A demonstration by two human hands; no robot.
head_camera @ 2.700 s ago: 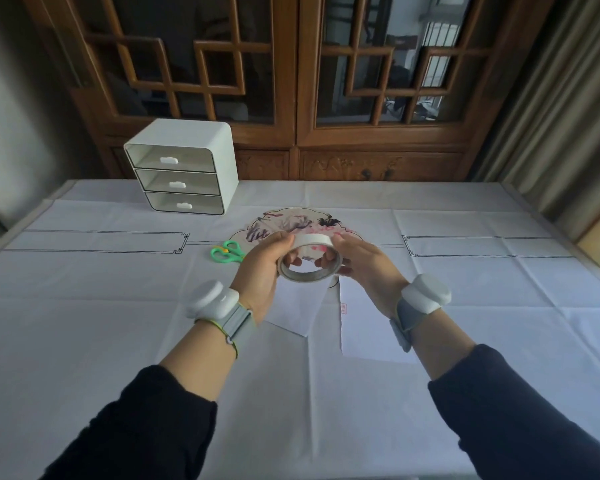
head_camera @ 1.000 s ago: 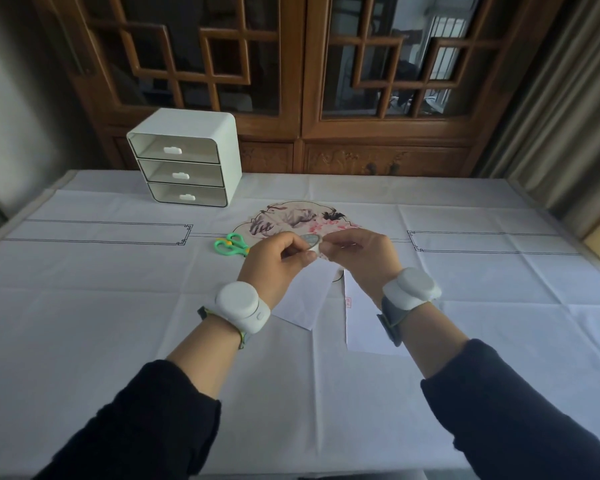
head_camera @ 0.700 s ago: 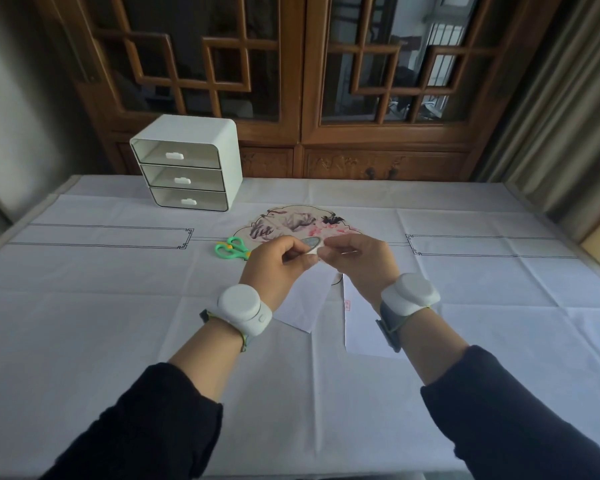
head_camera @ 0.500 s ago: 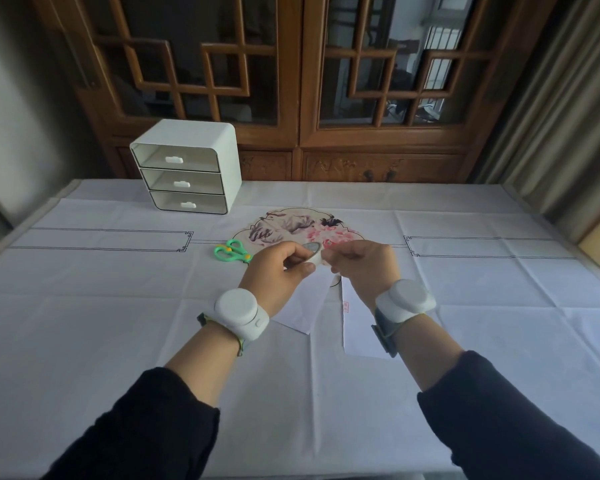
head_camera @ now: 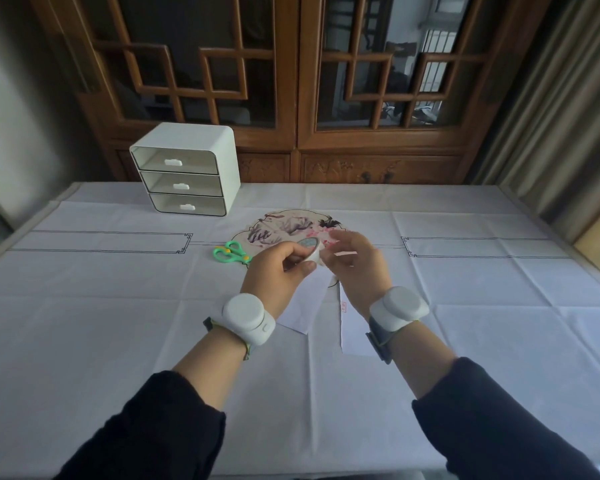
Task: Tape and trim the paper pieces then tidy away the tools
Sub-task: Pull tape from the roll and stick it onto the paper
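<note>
Tape roll (head_camera: 309, 250): a white roll held above the middle of the table, over the printed fan motif; its round face is tilted up toward the camera.
Left hand (head_camera: 280, 271): fingers and thumb closed around the tape roll from the left and below, gripping it firmly.
Right hand (head_camera: 355, 268): just beside the roll on its right, fingertips at the roll's edge; the hand is blurred, so whether the fingers are pinched on a tape end or merely touching the roll cannot be told.
Left paper piece (head_camera: 307, 301): a white sheet lying flat on the cloth directly beneath the left hand, set at an angle, one corner pointing toward the person.
Right paper piece (head_camera: 352, 329): a second white sheet lying flat below the right hand and wrist, just beside the first, with a narrow strip of cloth showing between them; a small red mark sits near its left edge.
Scissors (head_camera: 231, 252): green-handled, lying flat on the cloth to the left of the left hand, near but apart from it.
Fan motif (head_camera: 284, 225): a printed painting in purple and pink on the cloth, beyond the hands and partly covered by them.
Drawer unit (head_camera: 186, 171): a white three-drawer box standing upright at the far left of the table, all three drawers pushed in.
Wrist devices (head_camera: 248, 318): a white rounded unit strapped on each wrist, above dark sleeves.
Tablecloth (head_camera: 118, 323): white, creased in squares, with thin dark line borders.
Cabinet (head_camera: 298, 81): dark wood with lattice glass doors, behind the table.
</note>
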